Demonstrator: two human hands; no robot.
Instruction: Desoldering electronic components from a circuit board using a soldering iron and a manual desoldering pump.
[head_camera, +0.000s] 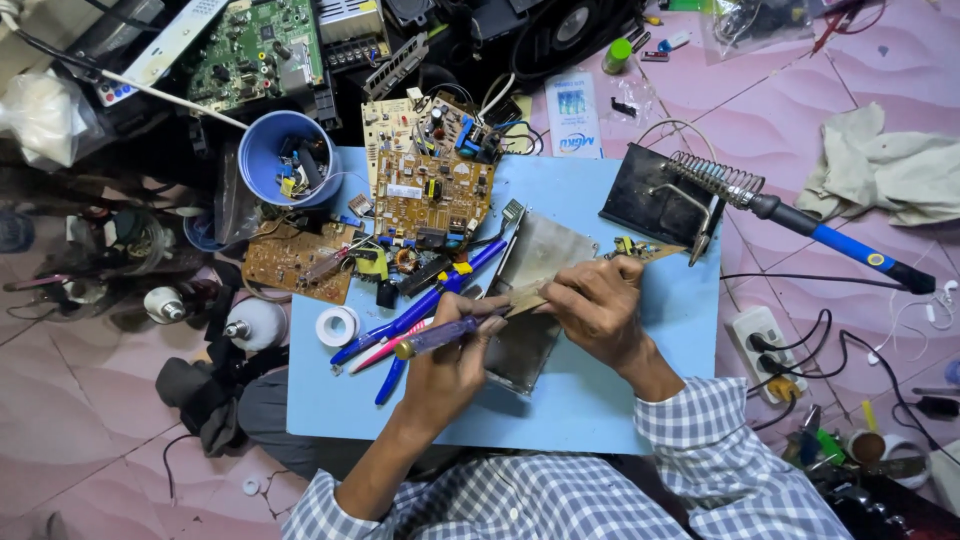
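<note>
1. While the left hand is closed around a purple-handled screwdriver, its tip points right, toward the small part pinched in the right hand.
2. Gripped in the right hand's fingers, a narrow tan circuit strip sticks out past them toward the upper right, with small yellow and dark components at its far end; the strip is held above the blue table.
3. Judged by its look, the strip is light, stiff and brittle, with solder joints that would not stand bending; its bare long edges seem the safest place to hold it, away from the components.
4. Its long axis runs from lower left to upper right; the screwdriver lies nearly level, handle to the left.
5. Under both hands a grey metal plate rests on the table.
6. Left of the hands lie blue-handled pliers and a white tape roll.
7. Further up sit a brown circuit board and a blue cup of parts.
8. At the upper right, a soldering iron rests in its coil stand.
9. A power strip lies on the pink floor beside the table.
</note>
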